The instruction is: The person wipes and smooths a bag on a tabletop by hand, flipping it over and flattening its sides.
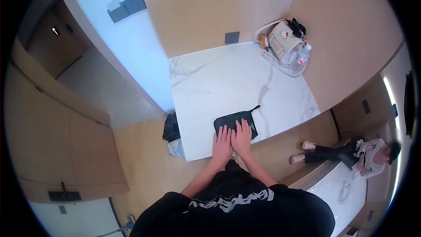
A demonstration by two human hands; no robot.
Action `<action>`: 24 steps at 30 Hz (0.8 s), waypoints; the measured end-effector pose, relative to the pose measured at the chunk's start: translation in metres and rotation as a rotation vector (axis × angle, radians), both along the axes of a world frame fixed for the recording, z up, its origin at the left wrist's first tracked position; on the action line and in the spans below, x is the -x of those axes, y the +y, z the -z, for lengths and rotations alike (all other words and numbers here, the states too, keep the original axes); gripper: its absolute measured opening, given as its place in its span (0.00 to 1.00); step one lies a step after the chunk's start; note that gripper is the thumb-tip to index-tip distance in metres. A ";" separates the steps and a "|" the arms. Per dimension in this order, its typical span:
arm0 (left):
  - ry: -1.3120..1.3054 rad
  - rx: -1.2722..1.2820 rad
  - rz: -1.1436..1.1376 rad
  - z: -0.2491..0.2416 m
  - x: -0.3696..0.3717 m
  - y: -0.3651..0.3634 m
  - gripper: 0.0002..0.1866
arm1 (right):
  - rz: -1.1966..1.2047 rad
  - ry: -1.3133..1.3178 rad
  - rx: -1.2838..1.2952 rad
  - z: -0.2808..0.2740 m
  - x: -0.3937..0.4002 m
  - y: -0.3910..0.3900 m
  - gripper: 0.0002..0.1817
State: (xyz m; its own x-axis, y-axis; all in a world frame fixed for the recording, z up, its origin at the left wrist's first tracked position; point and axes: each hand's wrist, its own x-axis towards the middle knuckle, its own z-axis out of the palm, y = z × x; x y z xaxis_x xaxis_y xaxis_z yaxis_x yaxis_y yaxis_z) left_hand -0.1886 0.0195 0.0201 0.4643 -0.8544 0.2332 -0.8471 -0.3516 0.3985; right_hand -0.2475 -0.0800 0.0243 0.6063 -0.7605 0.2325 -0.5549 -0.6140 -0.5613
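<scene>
A black zippered pouch [226,120] with green trim and a wrist strap lies flat near the front edge of the white marble-patterned table [210,79]. My left hand [222,142] rests on its lower left part, fingers stretched out. Beside it, touching at the thumbs, my right hand [242,136] lies flat on the right part of the pouch. Neither hand is wrapped round anything. The pouch's near edge is partly hidden beneath my hands.
At the table's back right are a cream backpack [283,44] and a clear water bottle [301,58]. A dark bag [171,127] stands on the floor left of the table. To the right, a person [370,156] sits by another marble-topped surface [351,191].
</scene>
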 end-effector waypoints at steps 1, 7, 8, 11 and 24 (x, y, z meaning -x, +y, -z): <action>-0.001 -0.005 0.003 0.000 -0.003 -0.002 0.31 | -0.003 0.047 0.053 -0.001 0.001 0.001 0.26; -0.097 -0.014 -0.032 -0.003 -0.016 -0.030 0.30 | -0.022 0.115 0.146 0.006 -0.013 -0.028 0.28; -0.105 0.004 -0.038 -0.002 -0.020 -0.038 0.30 | -0.038 0.115 0.175 0.007 -0.018 -0.036 0.28; -0.134 -0.004 -0.021 0.004 -0.039 -0.064 0.29 | -0.069 0.142 0.186 0.007 -0.036 -0.062 0.30; -0.167 -0.081 -0.004 0.012 -0.210 -0.231 0.31 | -0.101 0.165 0.179 0.015 -0.208 -0.235 0.33</action>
